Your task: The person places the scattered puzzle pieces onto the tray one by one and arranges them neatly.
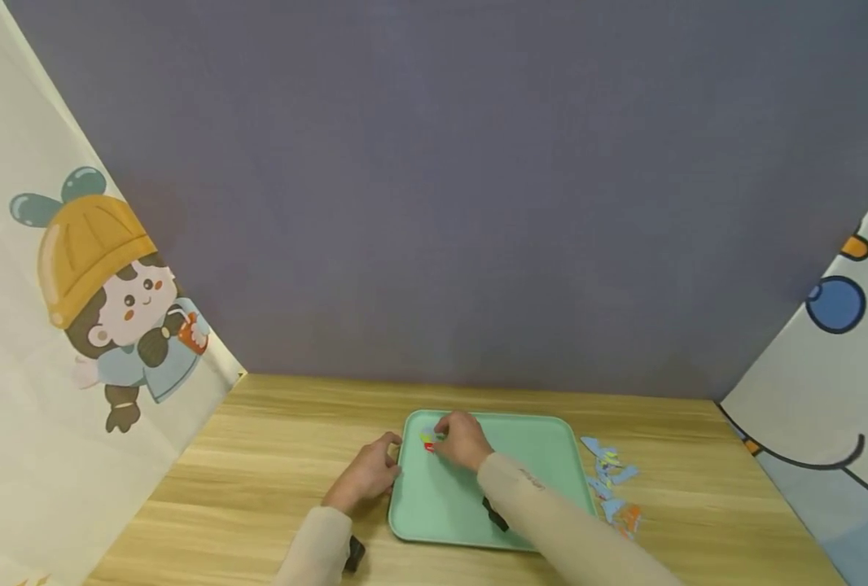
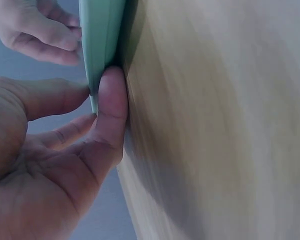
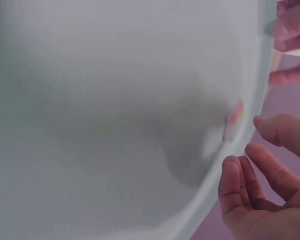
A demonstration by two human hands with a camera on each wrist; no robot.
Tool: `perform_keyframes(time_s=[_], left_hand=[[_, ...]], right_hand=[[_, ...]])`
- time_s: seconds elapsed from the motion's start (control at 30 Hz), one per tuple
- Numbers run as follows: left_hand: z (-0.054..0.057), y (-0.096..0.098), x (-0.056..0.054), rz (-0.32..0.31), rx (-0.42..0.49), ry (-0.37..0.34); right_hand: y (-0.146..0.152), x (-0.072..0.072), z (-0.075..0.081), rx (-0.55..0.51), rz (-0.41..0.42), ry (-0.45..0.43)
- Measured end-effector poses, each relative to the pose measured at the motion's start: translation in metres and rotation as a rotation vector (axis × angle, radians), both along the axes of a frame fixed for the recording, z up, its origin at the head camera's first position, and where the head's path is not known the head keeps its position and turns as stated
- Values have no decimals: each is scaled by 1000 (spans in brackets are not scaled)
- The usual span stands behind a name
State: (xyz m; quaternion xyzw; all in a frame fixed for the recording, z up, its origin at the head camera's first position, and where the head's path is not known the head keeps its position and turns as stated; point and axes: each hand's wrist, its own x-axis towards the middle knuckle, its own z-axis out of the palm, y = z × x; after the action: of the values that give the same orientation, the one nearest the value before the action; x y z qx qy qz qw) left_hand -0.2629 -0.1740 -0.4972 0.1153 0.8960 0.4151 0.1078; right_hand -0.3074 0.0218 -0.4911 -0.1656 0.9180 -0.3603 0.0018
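While the left hand [image 1: 366,476] pinches the rim of the green tray [image 1: 434,511] between nine and ten o'clock, a finger tucked beneath its edge, the right hand [image 1: 465,443] leans in over the tray at ten o'clock, fingers loosely bent. From the right wrist I see its thumb and forefinger apart, with nothing visible between them.

Just by those fingertips lies a small coloured cluster [image 1: 429,447], red and yellow-green, inside the rim at ten o'clock. Off the tray at three o'clock, light-blue pieces [image 1: 608,464] lie scattered on the wooden table [image 1: 280,456], with an orange piece [image 1: 630,517] towards four.

I'd judge the pieces thin, very light and easily nudged askew or bent, perhaps card; best pinched by opposite edges or slid with a fingertip. The tray looks stiff, smooth and light enough to skid, so its raised rim is the place to hold.
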Motion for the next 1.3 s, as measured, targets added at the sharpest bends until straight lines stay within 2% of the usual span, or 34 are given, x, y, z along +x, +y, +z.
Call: perform_keyframes(time_s=[0.23,0.33,0.53,0.77,0.9,1.07,1.3], left_hand=[[-1,0,1,-19,-5,9],[1,-1,1,-17,-3,0],[3,-2,-1,-11,10,-21],[0,-2,-1,-5,-7,-18],[-3,-1,0,-10,2,-16],[-4,-1,0,-12,3,-5],[-2,-1,-1,-14,-3,4]], right_hand=[[37,11,16,-49,-19,-71],[53,15,19,-60,-34,-70],[82,19,20,-85,-70,-60],[116,27,21,-110,-150,-55],[137,35,27,-83,-186,-52],[169,41,33,-39,-190,-21],[211,47,31,42,-219,24]])
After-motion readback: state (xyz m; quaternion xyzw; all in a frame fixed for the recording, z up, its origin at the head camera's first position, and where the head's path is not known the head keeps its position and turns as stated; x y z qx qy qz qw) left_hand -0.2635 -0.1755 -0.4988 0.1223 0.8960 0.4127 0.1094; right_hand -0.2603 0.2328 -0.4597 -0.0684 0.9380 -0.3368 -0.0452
